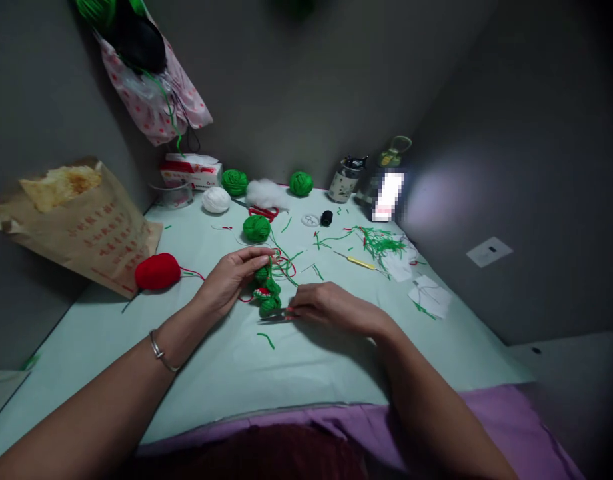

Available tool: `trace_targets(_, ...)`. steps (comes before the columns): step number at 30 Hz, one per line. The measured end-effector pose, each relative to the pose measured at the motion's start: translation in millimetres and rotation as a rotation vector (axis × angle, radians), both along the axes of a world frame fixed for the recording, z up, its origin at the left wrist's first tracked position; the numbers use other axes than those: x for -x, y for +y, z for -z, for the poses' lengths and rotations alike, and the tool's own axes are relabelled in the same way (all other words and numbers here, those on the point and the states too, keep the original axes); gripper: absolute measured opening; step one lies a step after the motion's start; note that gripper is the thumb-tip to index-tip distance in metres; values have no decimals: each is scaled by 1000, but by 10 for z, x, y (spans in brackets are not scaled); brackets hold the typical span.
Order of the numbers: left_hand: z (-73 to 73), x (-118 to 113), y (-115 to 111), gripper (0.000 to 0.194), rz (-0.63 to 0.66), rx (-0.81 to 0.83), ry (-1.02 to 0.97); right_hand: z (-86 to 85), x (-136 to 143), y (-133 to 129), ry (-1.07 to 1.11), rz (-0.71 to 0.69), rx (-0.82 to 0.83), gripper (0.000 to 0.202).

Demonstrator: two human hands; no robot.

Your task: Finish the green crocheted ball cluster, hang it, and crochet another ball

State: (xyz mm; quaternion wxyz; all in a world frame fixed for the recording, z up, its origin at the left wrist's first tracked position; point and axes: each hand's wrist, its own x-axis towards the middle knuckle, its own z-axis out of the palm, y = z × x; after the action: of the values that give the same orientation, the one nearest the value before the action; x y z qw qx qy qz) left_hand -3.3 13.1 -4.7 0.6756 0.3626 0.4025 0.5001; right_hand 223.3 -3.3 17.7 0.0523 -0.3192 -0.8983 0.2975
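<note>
Between the thumb and fingers of my left hand (236, 275) is a green crocheted piece (269, 293) with a red and white patch on it. My right hand (331, 307) is closed on small scissors (276, 319), whose blades point left at the lower end of the piece. A short cut strand of green yarn (267, 340) lies just below the blades. Red and green yarn loops (286, 264) spread behind the piece. A green yarn ball (257, 229) sits beyond my left hand, and a red yarn ball (158, 272) rests to its left.
A paper bag (101, 233) with flatbread stands at the left. White yarn (217, 199), stuffing (267, 194) and red-handled scissors (264, 213) lie at the back. A yellow-handled crochet hook (360, 263) and green yarn scraps (383, 244) lie right, before a lit phone (388, 195).
</note>
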Motion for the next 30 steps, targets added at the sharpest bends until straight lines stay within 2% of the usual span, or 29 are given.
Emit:
trace_targets(4, -6, 10, -4, 22, -27, -19, 17, -141, -138, 62, 101, 182, 89, 22)
trace_targets(8, -42, 11, -34, 29, 20, -29, -14, -186, -164, 65, 283, 222, 203, 36)
trace_targets(11, -53, 1, -50, 30, 69, -17, -72, -159, -115, 61, 326, 268, 240, 41)
trace_targets(18, -88, -44, -102, 29, 146, -3, -104, -114, 9, 34, 343, 421, 159, 38)
trace_targets(30, -46, -111, -128, 33, 226, 2, -134, -72, 58, 2, 332, 419, 72, 29)
